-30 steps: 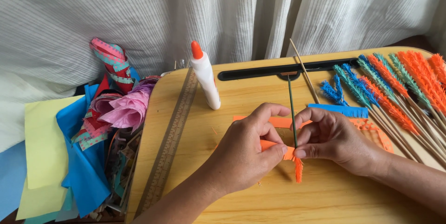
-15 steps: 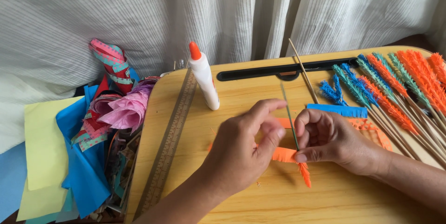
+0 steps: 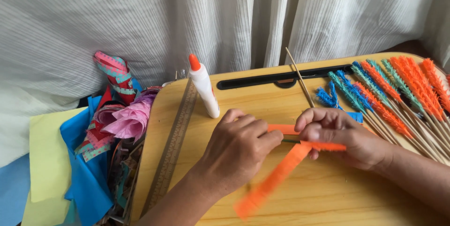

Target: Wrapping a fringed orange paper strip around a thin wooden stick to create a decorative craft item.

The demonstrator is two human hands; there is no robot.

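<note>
My left hand (image 3: 239,148) pinches a thin green stick (image 3: 290,140) and the orange fringed paper strip (image 3: 274,179) where they meet. The strip's loose end trails blurred toward the front of the wooden lap table (image 3: 328,202). My right hand (image 3: 340,134) grips the same stick further right, over the part wound in orange fringe (image 3: 328,146). Both hands hover just above the table's middle.
A white glue bottle with an orange cap (image 3: 204,85) stands behind my left hand, beside a long ruler (image 3: 173,144). Several finished fringed sticks, orange, blue and teal (image 3: 398,90), lie at the right. A bare stick (image 3: 300,83) leans at the back. Coloured papers (image 3: 98,132) pile up left of the table.
The stick has swung from upright to lying nearly level between my hands. The orange strip's free end has whipped out to the lower left.
</note>
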